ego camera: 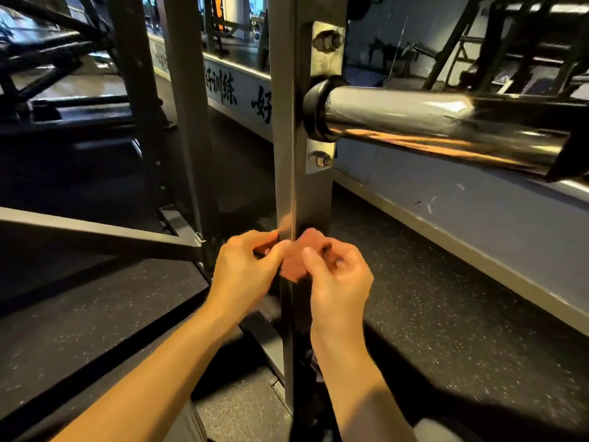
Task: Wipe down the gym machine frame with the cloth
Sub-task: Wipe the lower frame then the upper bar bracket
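cloth (294, 264), reddish-brown, sits low on the dark upright post (291, 173) of the gym machine frame, folded round its front edge, probably so 2 faces get rubbed in 1 pass. left hand (243, 271) pinches 1 end with curled fingers on the post's left side and right hand (339, 277) pinches the other end on the right, both closed on the fabric, likely to keep it taut against the metal. no containers in view; chrome bar sleeve (446, 122) juts from a bolted plate (320, 159) higher up, well apart from the cloth.
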{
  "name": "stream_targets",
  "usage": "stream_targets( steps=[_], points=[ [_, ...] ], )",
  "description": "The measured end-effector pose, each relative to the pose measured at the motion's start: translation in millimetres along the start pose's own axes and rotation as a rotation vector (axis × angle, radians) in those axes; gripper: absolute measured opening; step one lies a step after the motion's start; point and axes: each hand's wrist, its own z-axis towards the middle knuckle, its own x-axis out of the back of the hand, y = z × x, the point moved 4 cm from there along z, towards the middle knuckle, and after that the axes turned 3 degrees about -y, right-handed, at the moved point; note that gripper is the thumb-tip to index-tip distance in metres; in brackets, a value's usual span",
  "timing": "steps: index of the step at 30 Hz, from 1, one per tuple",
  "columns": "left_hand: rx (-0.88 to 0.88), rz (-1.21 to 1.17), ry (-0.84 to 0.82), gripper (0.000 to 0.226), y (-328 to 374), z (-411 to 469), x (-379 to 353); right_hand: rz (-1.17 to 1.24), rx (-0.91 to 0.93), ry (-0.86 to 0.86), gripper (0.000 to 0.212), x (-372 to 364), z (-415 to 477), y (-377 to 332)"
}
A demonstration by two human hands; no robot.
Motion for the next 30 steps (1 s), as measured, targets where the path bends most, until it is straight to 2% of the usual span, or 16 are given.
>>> stream_targets(
  steps=[2,3,8,10,13,16,20,23,26,28,30],
  points=[
    [0.018,-0.038,-0.042,0.013,8,4,10,-0.029,0.126,0.037,0.021,-10,13,-26],
    [0.007,-0.05,-0.036,0.019,13,6,16,-0.053,0.111,0.065,0.021,-11,16,-25],
    [-0.093,-0.089,0.033,0.038,41,18,37,-0.104,-0.392,0.233,0.019,11,0,43],
    [-0.126,-0.11,0.02,0.038,51,22,37,-0.096,-0.363,0.251,0.016,5,2,31],
    [-0.114,-0.093,0.001,0.034,60,23,36,-0.08,-0.015,0.156,0.007,-15,16,-21],
    [-0.05,-0.105,-0.031,0.033,62,25,40,-0.052,0.129,0.101,0.001,-24,21,-53],
    [0.017,-0.083,-0.043,0.037,80,27,53,-0.02,0.025,0.002,0.01,-21,19,-60],
    [0.144,-0.006,-0.132,0.033,101,24,59,0.008,-0.165,-0.097,0.023,-20,19,-76],
    [0.299,0.047,-0.255,0.024,136,15,73,0.01,-0.258,-0.192,0.034,-19,5,-115],
    [0.385,0.072,-0.343,0.013,169,7,89,0.007,-0.299,-0.256,0.034,-16,-10,-146],
    [0.474,0.069,-0.362,0.008,191,-1,107,0.016,-0.362,-0.304,0.026,-15,-25,-180]
  ],
)
